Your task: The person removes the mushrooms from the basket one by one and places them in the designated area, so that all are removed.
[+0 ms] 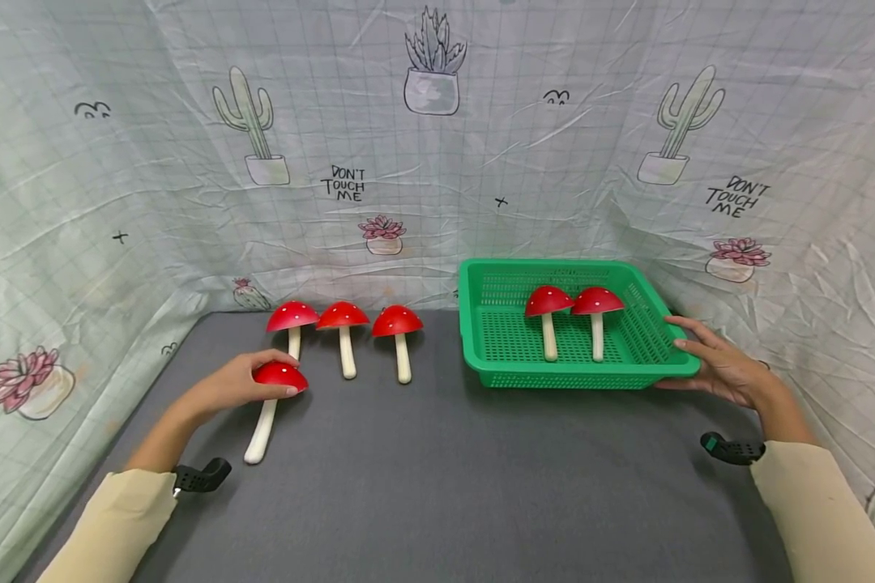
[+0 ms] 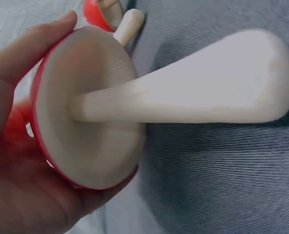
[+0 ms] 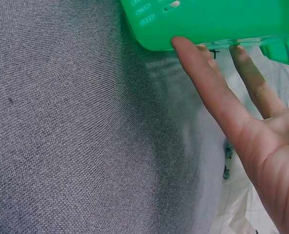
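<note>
My left hand (image 1: 236, 379) grips a toy mushroom by its red, white-dotted cap (image 1: 280, 376). In the left wrist view, thumb and fingers curl round the cap's rim, and the thick white stem (image 2: 207, 83) points away from the palm. On the right, my right hand (image 1: 725, 368) touches the side of a green plastic basket (image 1: 583, 369) with its fingers spread and fairly straight. Inside the basket lie two more mushrooms, one with its cap (image 1: 549, 300) touching or close to the other's cap (image 1: 597, 300).
Behind the left hand lie three mushrooms in a row: a partly hidden one (image 1: 292, 315), a middle one (image 1: 343, 314) and a right one (image 1: 398, 321). Printed cloth (image 1: 496, 146) hangs round the grey table (image 1: 452, 478) at the back and sides.
</note>
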Tool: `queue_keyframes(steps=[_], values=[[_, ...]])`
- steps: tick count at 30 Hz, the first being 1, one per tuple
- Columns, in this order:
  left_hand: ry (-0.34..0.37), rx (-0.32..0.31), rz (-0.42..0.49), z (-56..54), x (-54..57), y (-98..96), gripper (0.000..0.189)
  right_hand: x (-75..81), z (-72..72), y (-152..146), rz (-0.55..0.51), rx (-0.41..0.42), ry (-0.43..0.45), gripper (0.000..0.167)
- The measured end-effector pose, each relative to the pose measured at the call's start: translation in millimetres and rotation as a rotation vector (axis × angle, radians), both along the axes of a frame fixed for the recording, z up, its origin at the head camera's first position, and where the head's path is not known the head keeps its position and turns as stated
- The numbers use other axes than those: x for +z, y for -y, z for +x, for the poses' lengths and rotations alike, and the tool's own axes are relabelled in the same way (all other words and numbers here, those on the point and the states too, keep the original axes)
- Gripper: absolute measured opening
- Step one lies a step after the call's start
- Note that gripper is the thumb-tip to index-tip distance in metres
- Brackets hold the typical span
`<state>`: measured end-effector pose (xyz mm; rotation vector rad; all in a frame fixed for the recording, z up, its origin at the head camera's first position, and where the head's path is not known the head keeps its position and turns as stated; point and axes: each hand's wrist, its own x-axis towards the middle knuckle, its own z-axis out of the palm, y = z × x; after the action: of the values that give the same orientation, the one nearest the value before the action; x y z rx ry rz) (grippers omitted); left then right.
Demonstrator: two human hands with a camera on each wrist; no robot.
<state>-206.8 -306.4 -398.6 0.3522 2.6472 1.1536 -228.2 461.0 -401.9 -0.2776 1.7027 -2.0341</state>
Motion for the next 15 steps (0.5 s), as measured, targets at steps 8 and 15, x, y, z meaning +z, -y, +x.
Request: queue_keyframes(steps=[8,15], values=[[0.012,0.007,-0.001,-0.9,-4.3,-2.2,0.059,-0.5,-1.9,-0.3,0.032,-0.009,-0.014,0.055],[0.012,0.006,0.015,2.5,6.3,0.3,0.059,-1.7,-0.9,-2.5,0.012,0.003,-0.016,0.055]])
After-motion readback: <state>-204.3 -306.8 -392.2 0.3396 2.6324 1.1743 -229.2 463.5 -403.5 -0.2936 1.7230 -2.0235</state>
